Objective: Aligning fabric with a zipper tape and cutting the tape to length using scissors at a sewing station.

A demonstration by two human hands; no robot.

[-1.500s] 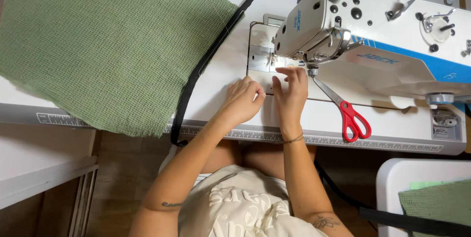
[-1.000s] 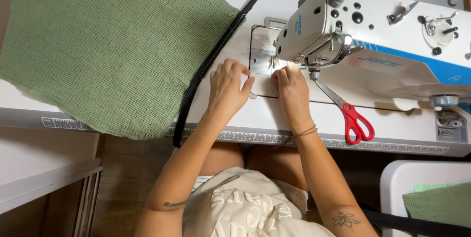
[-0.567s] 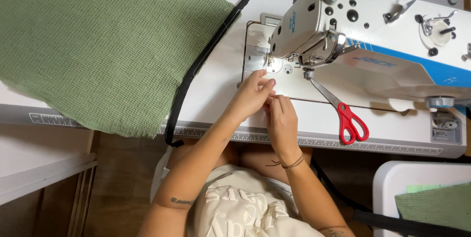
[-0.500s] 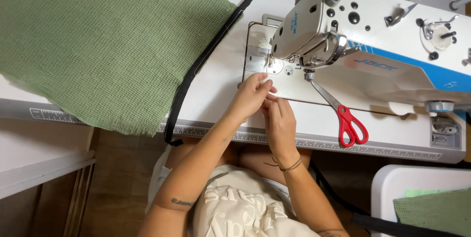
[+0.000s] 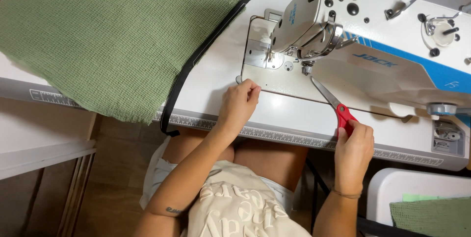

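Observation:
I sit at a white sewing table (image 5: 289,114). My left hand (image 5: 239,103) rests on the table in front of the needle plate (image 5: 258,53), its fingers curled together; whether it pinches anything is too small to tell. My right hand (image 5: 354,149) lies over the red handles of the scissors (image 5: 335,105) near the table's front edge, and the blades point up towards the white and blue sewing machine (image 5: 373,45). A large green woven cloth (image 5: 108,36) lies at the left, with a black strap (image 5: 203,53) along its right edge.
A ruler strip (image 5: 294,136) runs along the table's front edge. Another piece of green cloth (image 5: 431,217) lies on a white surface (image 5: 392,193) at the lower right. A lower shelf (image 5: 44,156) stands at the left. My lap is under the table.
Both hands were together at the needle. Now my right hand has moved right and down onto the scissors' handles, and my left hand has drawn back a little from the presser foot.

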